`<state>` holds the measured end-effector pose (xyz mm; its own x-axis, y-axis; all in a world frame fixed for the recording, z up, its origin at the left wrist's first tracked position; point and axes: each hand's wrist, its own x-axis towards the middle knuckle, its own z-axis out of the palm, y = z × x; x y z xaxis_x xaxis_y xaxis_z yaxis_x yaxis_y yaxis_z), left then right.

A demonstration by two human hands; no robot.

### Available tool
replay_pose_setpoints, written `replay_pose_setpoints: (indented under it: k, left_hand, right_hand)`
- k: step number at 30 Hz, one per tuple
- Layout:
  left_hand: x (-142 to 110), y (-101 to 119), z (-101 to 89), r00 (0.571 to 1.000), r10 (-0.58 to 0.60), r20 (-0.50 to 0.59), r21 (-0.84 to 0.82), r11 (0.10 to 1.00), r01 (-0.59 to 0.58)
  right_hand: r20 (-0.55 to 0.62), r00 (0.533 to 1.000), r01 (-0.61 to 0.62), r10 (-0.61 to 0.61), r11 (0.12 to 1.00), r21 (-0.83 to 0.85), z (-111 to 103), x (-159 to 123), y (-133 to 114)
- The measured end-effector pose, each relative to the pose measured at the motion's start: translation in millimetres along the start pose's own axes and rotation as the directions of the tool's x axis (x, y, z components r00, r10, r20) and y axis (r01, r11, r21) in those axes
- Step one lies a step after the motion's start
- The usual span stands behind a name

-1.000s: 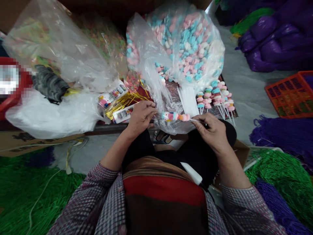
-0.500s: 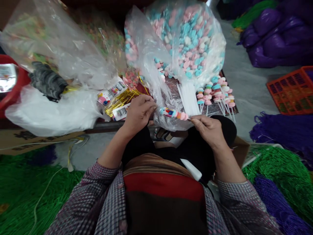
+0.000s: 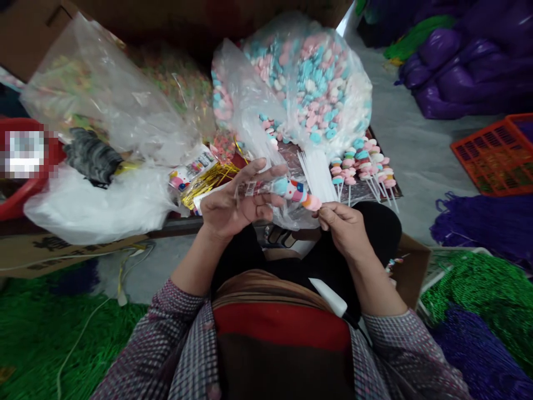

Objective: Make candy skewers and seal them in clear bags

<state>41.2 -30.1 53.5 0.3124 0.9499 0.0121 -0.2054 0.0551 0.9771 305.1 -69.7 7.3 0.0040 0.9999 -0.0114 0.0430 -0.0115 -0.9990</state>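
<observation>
Steadying the candy skewer (image 3: 295, 190) likely needs an even pinch: the right hand (image 3: 343, 224) grips at its pink end; opposite, the left hand (image 3: 225, 208) stands wide behind the clear wrapper (image 3: 252, 189).

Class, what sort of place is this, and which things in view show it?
Probably a small sweet-packing workshop: the big clear bag of pink, blue and white sweets, skewered sweets and gold twist ties suggest it.
</observation>
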Motion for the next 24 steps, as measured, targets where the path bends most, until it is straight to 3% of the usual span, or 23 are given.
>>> replay_pose_setpoints:
  k: [5,8,13,17,21,24]
  left_hand:
    - [6.6,-4.7,12.4,1.0,0.01,0.021,-0.096,0.995,-0.008]
    - [14.7,-6.9,20.7,0.999,-0.014,-0.043,-0.129,0.992,0.008]
    - [23.1,-35.7,41.9,0.975,-0.006,-0.224,-0.223,0.974,-0.045]
    - [16.9,-51.9,51.7,0.982,-0.025,-0.188,-0.262,0.965,-0.026]
    - [15.1,-32.2,50.5,0.99,0.012,-0.143,-0.389,0.919,-0.067]
    - [22.6,-14.2,49.0,0.978,0.007,-0.207,-0.405,0.91,-0.093]
  right_hand:
    - [-0.006,0.999,-0.047,0.048,0.994,0.098,10.9,0.5,3.3]
    - [0.017,0.998,-0.065,0.064,0.99,0.122,18.3,-1.3,4.0]
    - [0.03,0.996,-0.09,0.086,0.981,0.174,35.9,-5.0,6.5]
    - [0.027,0.995,-0.096,0.092,0.97,0.225,45.6,-5.2,11.4]
    - [0.06,0.994,-0.102,0.091,0.971,0.218,49.4,-4.4,14.1]
    - [0.129,0.987,-0.119,0.097,0.978,0.17,48.4,-4.7,12.7]
